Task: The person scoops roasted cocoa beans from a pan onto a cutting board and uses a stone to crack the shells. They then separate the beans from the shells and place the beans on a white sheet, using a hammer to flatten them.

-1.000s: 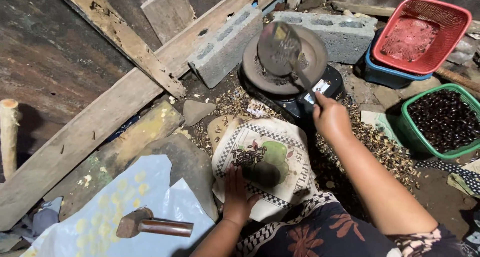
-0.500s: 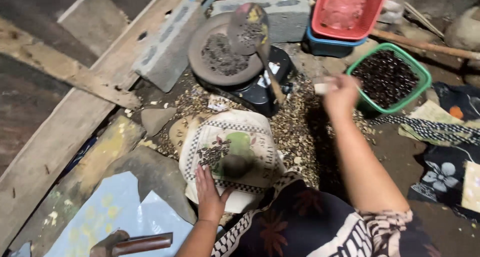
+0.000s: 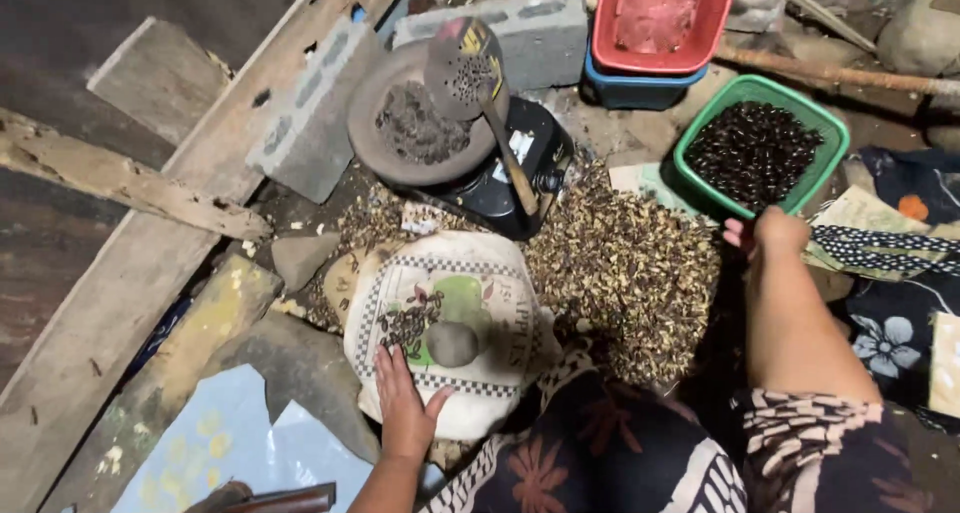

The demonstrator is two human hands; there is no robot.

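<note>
- Head view, the only one I have. I look down on a dirt floor (image 3: 610, 133) with planks and grey blocks (image 3: 545, 33) at the far side.
- Left hand (image 3: 405, 408) lies flat, fingers (image 3: 385, 368) spread wide, on the near edge of a printed cloth (image 3: 490, 283) draped over a low mound. It grips nothing.
- On that cloth, just beyond the left hand: a small scatter of dark seeds (image 3: 405, 323) and, beside it to the right, a round grey stone (image 3: 452, 343).
- Right hand (image 3: 770, 235) reaches far right, at the near rim of the green basket (image 3: 690, 163) full of dark seeds. Its fingers are curled narrow; I cannot tell whether they enclose anything.
- Between the two hands lies a wide heap of pale broken husks (image 3: 625, 268).
- Far middle: a shallow dark pan (image 3: 365, 138) with a perforated ladle (image 3: 462, 63) resting across it; red tub (image 3: 655, 13) stacked on a blue one beyond.
- My reading: the step in hand is at the basket, either fetching or dropping seeds.
- Next move calls for a steady left hand on the cloth while the right comes back toward the stone.
</note>
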